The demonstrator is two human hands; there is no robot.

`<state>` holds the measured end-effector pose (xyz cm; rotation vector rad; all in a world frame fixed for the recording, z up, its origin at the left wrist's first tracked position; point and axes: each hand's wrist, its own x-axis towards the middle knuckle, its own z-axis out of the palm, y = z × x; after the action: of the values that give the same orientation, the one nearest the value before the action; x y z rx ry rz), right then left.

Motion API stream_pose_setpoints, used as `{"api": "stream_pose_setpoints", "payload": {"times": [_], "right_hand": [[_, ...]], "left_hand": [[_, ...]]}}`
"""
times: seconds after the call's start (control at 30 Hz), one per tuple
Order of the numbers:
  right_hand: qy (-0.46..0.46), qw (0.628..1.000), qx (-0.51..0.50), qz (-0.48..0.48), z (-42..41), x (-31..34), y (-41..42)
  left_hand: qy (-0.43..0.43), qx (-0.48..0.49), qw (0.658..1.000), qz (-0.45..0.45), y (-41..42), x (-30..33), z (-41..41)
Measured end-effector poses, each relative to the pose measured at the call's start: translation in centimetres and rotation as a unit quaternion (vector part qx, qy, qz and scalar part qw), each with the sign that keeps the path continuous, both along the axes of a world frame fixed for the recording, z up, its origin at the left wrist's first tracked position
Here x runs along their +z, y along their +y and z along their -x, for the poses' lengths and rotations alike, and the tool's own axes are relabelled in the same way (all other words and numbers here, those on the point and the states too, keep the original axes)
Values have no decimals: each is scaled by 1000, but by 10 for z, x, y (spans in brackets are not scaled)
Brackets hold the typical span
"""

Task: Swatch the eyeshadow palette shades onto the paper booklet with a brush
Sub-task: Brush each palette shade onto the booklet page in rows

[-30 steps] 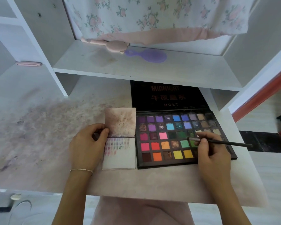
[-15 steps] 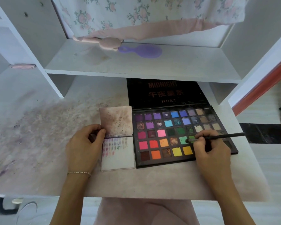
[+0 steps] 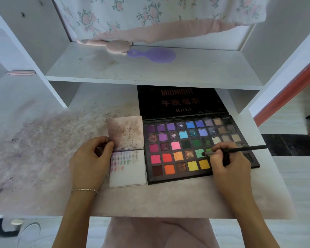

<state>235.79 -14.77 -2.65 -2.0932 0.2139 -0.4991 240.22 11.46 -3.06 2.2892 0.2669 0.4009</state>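
Observation:
An open black eyeshadow palette [image 3: 170, 179] with several coloured pans lies on the desk, its lid propped against the back. My right hand [image 3: 229, 163] grips a thin black brush [image 3: 240, 150]; the brush tip touches the light green pan [image 3: 199, 152]. Left of the palette lies the small open paper booklet [image 3: 129, 174], with rows of faint colour swatches on its lower page. My left hand [image 3: 90, 161] holds the booklet's left edge, thumb on the stained upper page.
The desk top [image 3: 43, 158] is smudged with purple powder on the left. A shelf [image 3: 150, 76] above holds a purple hairbrush [image 3: 155, 54] and a pink object [image 3: 115, 46]. Floral fabric hangs at the top. The desk's front edge runs below my wrists.
The brush tip has shifted left from the darker green pan onto the light green pan. My left hand stays on the booklet.

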Motion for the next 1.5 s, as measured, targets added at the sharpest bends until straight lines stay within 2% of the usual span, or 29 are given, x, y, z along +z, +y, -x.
{"api": "stream_pose_setpoints", "payload": {"times": [0.17, 0.3, 0.63, 0.9, 1.0, 1.5], "right_hand": [[11, 1000, 11, 20, 0, 1, 0], [-9, 1000, -5, -17, 1, 4, 3], [-22, 992, 94, -79, 1, 6, 38], [-11, 982, 185, -32, 4, 4, 87], [19, 974, 216, -60, 1, 4, 99], [51, 973, 223, 4, -3, 2, 107]], "left_hand": [[6, 5, 1000, -4, 1, -2, -1], [6, 3, 1000, -1, 1, -2, -1], [-5, -1, 1000, 1, 2, -5, -2], [-13, -3, 1000, 6, 4, -7, -2], [-16, -5, 1000, -3, 4, -7, -3], [-25, -13, 1000, -7, 5, -7, -3]]}}
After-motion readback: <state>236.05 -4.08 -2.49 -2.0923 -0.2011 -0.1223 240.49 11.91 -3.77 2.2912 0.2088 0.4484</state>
